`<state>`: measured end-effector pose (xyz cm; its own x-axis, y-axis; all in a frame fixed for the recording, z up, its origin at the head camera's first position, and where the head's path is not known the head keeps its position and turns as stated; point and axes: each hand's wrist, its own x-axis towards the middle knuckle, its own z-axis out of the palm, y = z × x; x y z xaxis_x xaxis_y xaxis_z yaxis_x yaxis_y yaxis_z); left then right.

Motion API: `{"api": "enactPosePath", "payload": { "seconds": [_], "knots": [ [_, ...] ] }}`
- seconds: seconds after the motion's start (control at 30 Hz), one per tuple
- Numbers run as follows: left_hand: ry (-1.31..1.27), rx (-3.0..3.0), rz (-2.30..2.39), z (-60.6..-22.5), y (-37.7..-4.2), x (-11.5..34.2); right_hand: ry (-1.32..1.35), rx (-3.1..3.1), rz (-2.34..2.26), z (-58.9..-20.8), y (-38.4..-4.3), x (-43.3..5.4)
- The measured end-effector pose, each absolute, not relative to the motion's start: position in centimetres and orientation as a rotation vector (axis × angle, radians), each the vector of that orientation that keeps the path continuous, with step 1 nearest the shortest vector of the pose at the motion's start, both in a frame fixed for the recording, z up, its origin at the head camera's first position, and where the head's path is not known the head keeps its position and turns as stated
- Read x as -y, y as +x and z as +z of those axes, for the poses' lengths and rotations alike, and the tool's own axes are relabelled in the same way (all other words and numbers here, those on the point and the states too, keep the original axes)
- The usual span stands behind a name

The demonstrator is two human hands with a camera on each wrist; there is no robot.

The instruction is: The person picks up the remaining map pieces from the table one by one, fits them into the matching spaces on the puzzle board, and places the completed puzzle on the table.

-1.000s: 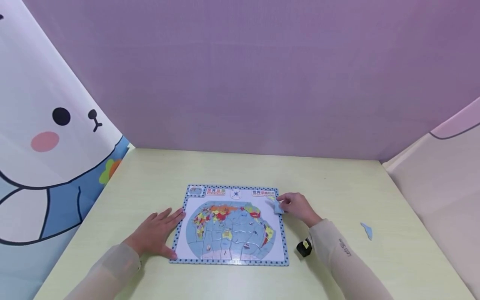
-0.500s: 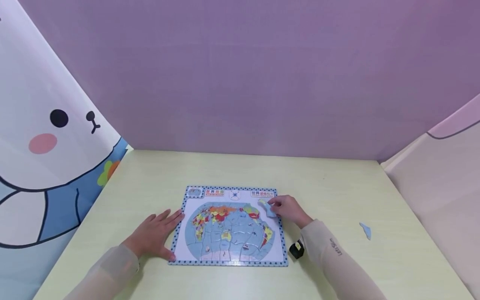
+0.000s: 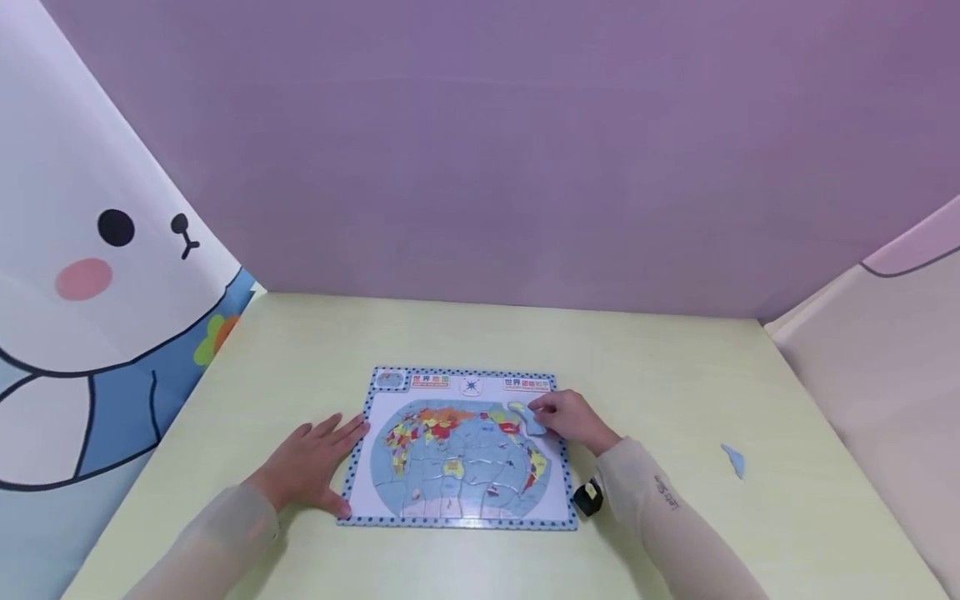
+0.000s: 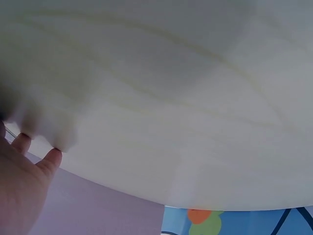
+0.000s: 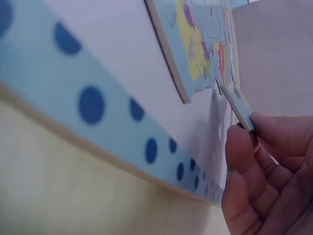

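Note:
A world-map jigsaw board (image 3: 365, 492) with a blue dotted border lies flat on the table, most of its map (image 3: 431, 467) covered by fitted pieces. My right hand (image 3: 576, 417) pinches a light-blue puzzle piece (image 3: 533, 427) between thumb and fingertips, over the map's upper right. In the right wrist view that piece (image 5: 237, 108) is tilted, close beside the raised edge of the fitted pieces. My left hand (image 3: 311, 462) rests at the board's left edge with fingers spread, and the left wrist view catches its fingertips (image 4: 51, 159).
A second small blue puzzle piece (image 3: 735, 461) lies on the pale table (image 3: 645, 358) to the right. A black wrist camera (image 3: 588, 498) sits at my right wrist, near the board's right edge. A purple wall (image 3: 480, 167) rises behind the table.
My right hand has moved left with the puzzle piece, from the board's right border to the map's upper right edge. The left hand has stayed in place.

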<state>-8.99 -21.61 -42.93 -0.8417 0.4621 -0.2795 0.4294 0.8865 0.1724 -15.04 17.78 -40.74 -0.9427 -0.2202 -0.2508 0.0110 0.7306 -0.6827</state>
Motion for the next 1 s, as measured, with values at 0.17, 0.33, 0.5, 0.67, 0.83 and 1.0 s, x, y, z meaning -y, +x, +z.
{"api": "enactPosePath", "payload": {
  "seconds": [0.17, 0.33, 0.5, 0.67, 0.83, 1.0],
  "knots": [
    [0.658, -2.744, 0.141, -42.80, -8.64, 21.94, -0.207, -2.632, -1.045, -40.85, -15.14, -17.35],
    [0.666, -2.747, 0.135, -42.84, -8.71, 21.99, -0.195, -2.647, -1.037, -40.88, -15.15, -17.25],
    [0.675, -2.750, 0.137, -42.91, -8.76, 22.03, -0.186, -2.638, -1.044, -40.78, -15.17, -17.10],
    [0.679, -2.759, 0.135, -42.96, -8.76, 22.00, -0.176, -2.647, -1.037, -40.59, -15.15, -16.94],
    [0.691, -2.759, 0.121, -43.21, -8.76, 21.89, -0.158, -2.654, -1.030, -40.63, -15.16, -16.97],
    [0.702, -2.766, 0.138, -43.23, -8.89, 21.84, -0.163, -2.646, -1.038, -40.55, -15.20, -17.15]
  ]
}}
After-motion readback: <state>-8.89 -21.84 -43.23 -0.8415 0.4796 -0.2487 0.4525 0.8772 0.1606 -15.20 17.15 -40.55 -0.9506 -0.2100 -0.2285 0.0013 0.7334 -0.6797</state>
